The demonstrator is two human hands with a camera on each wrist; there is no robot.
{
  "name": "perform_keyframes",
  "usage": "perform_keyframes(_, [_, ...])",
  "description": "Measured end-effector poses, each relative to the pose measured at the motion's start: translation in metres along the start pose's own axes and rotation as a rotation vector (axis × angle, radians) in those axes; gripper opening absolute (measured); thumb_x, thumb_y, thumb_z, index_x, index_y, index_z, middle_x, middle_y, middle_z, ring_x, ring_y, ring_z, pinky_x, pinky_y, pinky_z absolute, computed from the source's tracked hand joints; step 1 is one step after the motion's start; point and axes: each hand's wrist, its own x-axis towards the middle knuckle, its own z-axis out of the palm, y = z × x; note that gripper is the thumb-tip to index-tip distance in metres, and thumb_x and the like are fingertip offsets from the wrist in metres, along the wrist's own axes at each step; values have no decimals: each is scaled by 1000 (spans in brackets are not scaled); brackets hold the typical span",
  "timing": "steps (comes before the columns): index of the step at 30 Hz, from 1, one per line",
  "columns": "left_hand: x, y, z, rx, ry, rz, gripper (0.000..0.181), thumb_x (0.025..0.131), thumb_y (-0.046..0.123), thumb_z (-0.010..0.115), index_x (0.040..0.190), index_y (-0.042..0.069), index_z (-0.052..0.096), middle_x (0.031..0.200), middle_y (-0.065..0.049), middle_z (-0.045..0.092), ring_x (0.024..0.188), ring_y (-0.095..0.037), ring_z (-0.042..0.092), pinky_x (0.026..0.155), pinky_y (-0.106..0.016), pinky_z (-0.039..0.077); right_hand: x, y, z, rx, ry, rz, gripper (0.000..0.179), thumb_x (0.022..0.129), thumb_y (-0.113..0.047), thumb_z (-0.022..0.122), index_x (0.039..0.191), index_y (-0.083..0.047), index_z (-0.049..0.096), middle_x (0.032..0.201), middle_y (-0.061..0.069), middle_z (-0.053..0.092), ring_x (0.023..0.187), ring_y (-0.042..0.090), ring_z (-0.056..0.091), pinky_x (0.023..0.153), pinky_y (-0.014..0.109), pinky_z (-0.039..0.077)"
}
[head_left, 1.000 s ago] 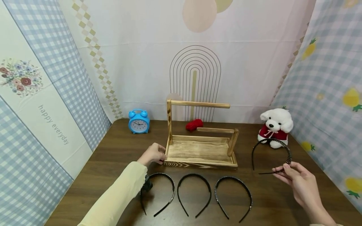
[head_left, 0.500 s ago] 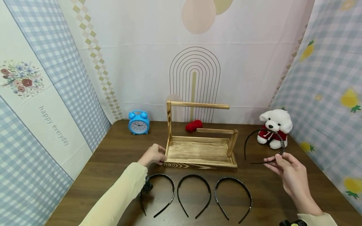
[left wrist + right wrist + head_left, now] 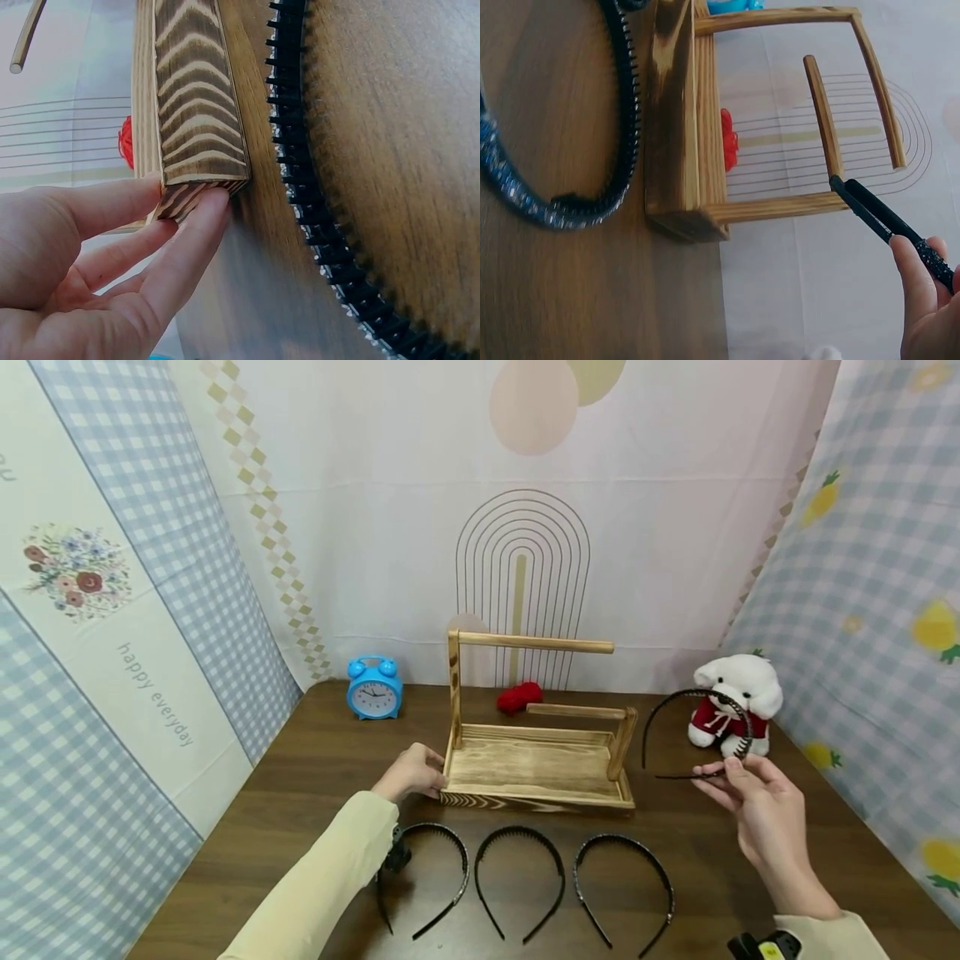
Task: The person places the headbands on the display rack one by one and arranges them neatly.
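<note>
My left hand grips the left end of a wooden stand, which has a shallow tray base and two horizontal bars, one high, one low. In the left wrist view, thumb and fingers pinch the stand's striped end. To the right of the stand, my right hand holds a black toothed headband upright, pinched near one end, in the air and apart from the bars. Three more headbands lie in a row before the stand: left, middle and right.
Behind the stand lies a red bundle, perhaps yarn. A blue alarm clock stands at the back left. The white plush dog sits at the back right, partly behind the held headband. Printed cloths hang around the table.
My right hand has moved left and farther from me, carrying the headband toward the stand's right side. The left hand has kept its hold on the stand.
</note>
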Motion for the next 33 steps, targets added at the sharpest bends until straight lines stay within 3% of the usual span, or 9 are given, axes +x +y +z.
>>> perform_keyframes(6, [2,-2,2,8,8,5,43,84,-10,66,125,-18,54,96,-25,67,68,-24,70,66,-34,63,1,2,6,59,-9,7,9,95,-5,59,94,2,64,84,15,72,82,24,73,79,37,60])
perform_keyframes(19, [3,-5,4,26,50,-8,43,84,-8,67,126,-14,56,98,-26,66,64,-19,68,66,-34,63,14,4,28,46,-17,-28,12,95,-8,59,97,4,58,88,14,72,84,23,73,80,36,60])
perform_keyframes(33, [2,-3,4,17,38,-25,44,84,-9,67,126,-14,56,106,-29,64,66,-21,69,67,-35,63,30,12,48,-33,98,-36,19,95,-11,61,87,2,49,88,11,62,79,21,71,79,35,61])
